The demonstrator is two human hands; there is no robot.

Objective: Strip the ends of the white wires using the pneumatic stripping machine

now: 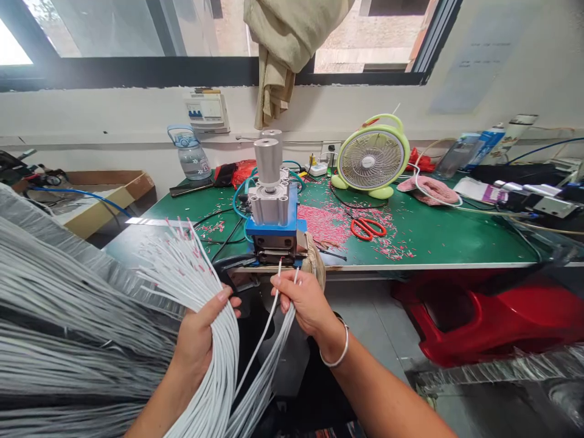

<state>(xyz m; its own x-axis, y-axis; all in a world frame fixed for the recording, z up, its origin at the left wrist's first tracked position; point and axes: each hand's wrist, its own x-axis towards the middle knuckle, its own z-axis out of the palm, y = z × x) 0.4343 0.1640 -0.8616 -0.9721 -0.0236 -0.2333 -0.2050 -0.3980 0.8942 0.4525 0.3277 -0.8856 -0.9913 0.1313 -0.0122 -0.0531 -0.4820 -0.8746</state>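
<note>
My left hand (198,337) is wrapped round a thick bundle of white cables (182,274) that fans up to the left; their tips are bare or red-tipped. My right hand (305,299) is closed on a few white cables (269,340), pinching their ends upright just below the mouth of a small pneumatic press (272,207). The press has a silver cylinder on a blue base and stands at the front edge of the green bench (433,237). A silver bracelet sits on my right wrist.
Red-handled scissors (367,227) and scattered pink insulation scraps (326,222) lie on the bench. A green desk fan (373,157), a water bottle (191,152), a cardboard box (104,194) and a red plastic stool (479,316) are nearby. More white cable lies at the far left.
</note>
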